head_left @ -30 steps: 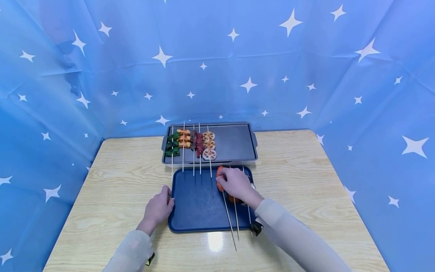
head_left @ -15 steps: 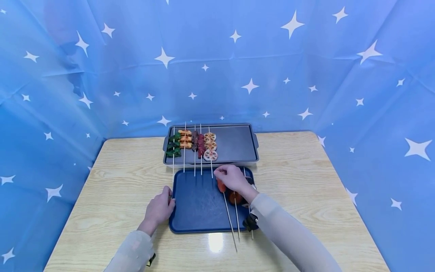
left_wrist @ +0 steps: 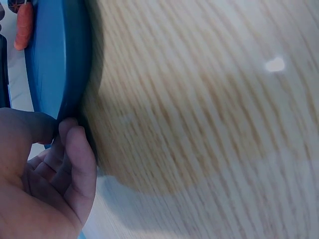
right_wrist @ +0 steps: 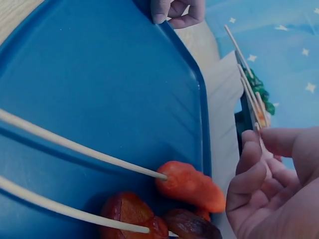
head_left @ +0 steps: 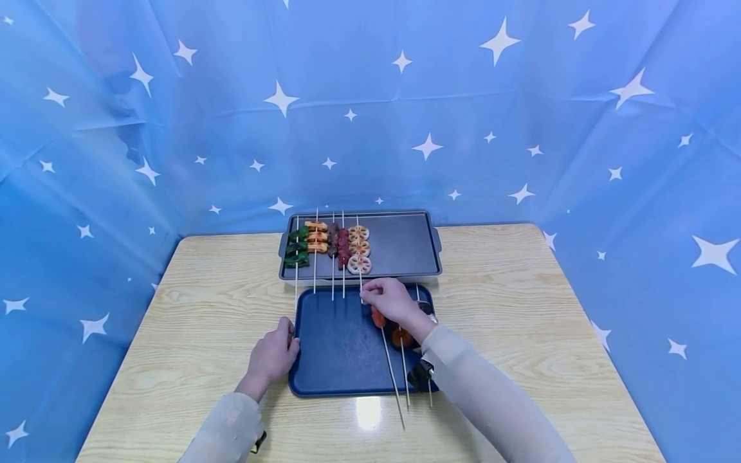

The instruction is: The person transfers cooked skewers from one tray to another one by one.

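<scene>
My left hand (head_left: 272, 350) pinches the left rim of the blue tray (head_left: 332, 350), thumb over the edge in the left wrist view. Above the tray's far edge, my right hand (head_left: 391, 301) pinches the lower stick end of the lotus root skewer (head_left: 359, 265), whose slices lie on the grill pan (head_left: 399, 244). Under that hand is an orange-red sausage-like skewer (right_wrist: 187, 186) on the tray, its stick (head_left: 393, 379) pointing to the front. Beside it lie a skewer with a round brown-orange piece (head_left: 401, 337) and a darker skewer (head_left: 425, 308), both partly hidden by the right hand and arm.
On the pan's left half, several skewers lie side by side: green pepper (head_left: 296, 247), yellow-orange pieces (head_left: 316, 236), dark meat (head_left: 332, 241) and red meat (head_left: 343, 249). Their sticks reach over the pan's front edge. A wooden table (head_left: 191, 321) carries everything, with a starry blue curtain (head_left: 347, 141) behind.
My right hand has moved from the sausage-like skewer up and left to the lotus root skewer's stick end. The sausage-like skewer stays on the tray. The left hand keeps its place at the rim.
</scene>
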Action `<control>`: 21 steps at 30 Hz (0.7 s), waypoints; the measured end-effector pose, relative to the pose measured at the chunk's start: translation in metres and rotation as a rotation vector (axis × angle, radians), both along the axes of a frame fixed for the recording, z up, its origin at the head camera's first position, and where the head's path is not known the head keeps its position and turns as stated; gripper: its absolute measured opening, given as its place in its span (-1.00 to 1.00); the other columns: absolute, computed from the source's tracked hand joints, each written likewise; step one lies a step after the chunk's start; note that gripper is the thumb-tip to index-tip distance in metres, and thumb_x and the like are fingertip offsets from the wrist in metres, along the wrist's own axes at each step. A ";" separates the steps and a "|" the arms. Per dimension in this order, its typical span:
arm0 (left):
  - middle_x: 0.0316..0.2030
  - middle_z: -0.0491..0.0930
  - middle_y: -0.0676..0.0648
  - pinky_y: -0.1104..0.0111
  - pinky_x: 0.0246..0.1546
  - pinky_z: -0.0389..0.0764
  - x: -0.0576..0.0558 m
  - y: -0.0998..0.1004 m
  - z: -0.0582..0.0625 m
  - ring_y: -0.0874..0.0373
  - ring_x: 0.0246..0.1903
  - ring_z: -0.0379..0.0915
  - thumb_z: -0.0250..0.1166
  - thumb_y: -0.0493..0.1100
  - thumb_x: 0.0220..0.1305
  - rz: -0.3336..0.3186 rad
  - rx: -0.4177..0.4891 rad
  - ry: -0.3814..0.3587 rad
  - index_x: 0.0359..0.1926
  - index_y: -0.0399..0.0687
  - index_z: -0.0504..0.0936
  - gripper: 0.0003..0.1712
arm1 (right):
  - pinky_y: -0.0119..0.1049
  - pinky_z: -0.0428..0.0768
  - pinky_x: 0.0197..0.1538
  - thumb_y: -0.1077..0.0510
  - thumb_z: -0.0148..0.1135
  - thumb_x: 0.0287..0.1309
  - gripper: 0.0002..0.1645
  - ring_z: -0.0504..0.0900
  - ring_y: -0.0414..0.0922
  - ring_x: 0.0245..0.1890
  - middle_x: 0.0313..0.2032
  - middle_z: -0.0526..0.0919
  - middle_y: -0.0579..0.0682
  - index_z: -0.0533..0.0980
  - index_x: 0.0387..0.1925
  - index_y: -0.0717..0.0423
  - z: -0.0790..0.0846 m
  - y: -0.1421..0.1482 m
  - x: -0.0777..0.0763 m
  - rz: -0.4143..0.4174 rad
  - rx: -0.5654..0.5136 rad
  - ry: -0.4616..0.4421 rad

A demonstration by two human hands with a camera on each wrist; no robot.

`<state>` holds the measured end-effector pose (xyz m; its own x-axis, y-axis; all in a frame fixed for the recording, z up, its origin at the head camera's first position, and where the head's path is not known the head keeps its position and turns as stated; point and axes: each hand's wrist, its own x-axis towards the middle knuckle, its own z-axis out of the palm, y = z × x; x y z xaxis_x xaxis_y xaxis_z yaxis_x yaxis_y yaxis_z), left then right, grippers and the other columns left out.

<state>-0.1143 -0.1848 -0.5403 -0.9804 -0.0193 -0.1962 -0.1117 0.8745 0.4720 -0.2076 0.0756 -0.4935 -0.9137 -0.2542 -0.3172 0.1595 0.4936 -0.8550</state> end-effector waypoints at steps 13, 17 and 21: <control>-0.60 0.46 0.02 0.32 -0.62 0.27 0.000 0.002 -0.001 0.14 -0.66 0.33 0.16 -0.14 0.34 0.000 -0.007 -0.003 -0.17 -0.06 0.35 -0.83 | -0.37 0.48 -0.32 0.10 0.20 0.29 -0.76 0.58 -0.16 -0.42 -0.32 0.73 -0.03 0.62 -0.11 0.15 0.001 -0.001 0.000 -0.051 -0.013 -0.043; -0.60 0.46 0.02 0.32 -0.62 0.27 0.000 0.001 0.000 0.14 -0.65 0.34 0.16 -0.14 0.33 0.000 -0.009 0.000 -0.17 -0.07 0.35 -0.83 | -0.37 0.49 -0.31 0.11 0.22 0.27 -0.80 0.62 -0.09 -0.40 -0.32 0.73 0.03 0.62 -0.16 0.13 0.004 0.001 0.001 -0.065 -0.030 -0.046; -0.60 0.46 0.01 0.32 -0.62 0.26 0.000 0.001 0.000 0.14 -0.66 0.33 0.16 -0.15 0.34 -0.002 -0.005 -0.001 -0.17 -0.07 0.35 -0.83 | -0.34 0.52 -0.24 0.13 0.22 0.27 -0.81 0.65 -0.07 -0.33 -0.32 0.73 0.02 0.62 -0.17 0.14 0.008 0.003 0.004 -0.068 -0.026 -0.023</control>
